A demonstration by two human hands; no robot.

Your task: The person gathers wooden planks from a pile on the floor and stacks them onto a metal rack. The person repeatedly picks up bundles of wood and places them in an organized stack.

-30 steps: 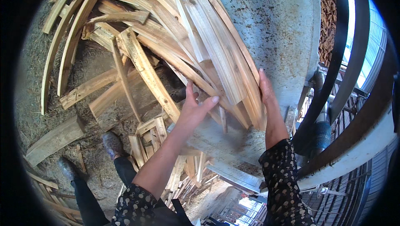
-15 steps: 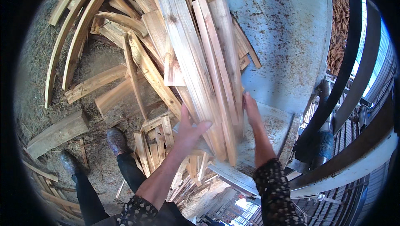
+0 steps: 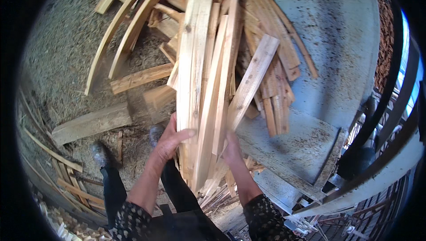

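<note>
A loose bundle of long, pale wooden boards runs away from me in the middle, its near ends just in front of my body. My left hand grips the bundle's left edge, thumb lying over the top face and fingers beneath, out of sight. On the other side my right hand is closed against the boards' right edge; its fingers are partly hidden and a little blurred. From beside that hand a shorter, knotty board slants off to the far right, apart from the bundle at its far end.
More boards lie piled on a rust-specked, light blue metal surface at right. Curved strips and a thick timber are on the littered ground at left. Dark curved bands and a pale curved machine edge stand at far right.
The bundle has swung toward my left and come nearer my body, both hands moving with it. The short knotty board now splays out to the right. My view has shifted too.
</note>
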